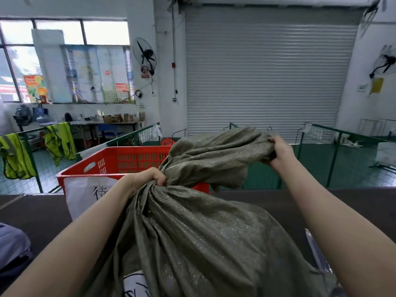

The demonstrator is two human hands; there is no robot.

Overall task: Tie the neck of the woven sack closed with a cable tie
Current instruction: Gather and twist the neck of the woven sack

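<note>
A full olive-green woven sack (pixel 192 243) rests on the dark table (pixel 38 213), directly in front of a red plastic crate (pixel 120 161). The left hand (pixel 150 179) is clenched around the gathered neck of the sack. The right hand (pixel 278 151) is closed on the loose upper edge of the fabric, held raised to the right.

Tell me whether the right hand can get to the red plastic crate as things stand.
Probably not yet: the right hand is shut on the olive woven sack's loose top, and that flap lies between it and the red plastic crate.
</note>
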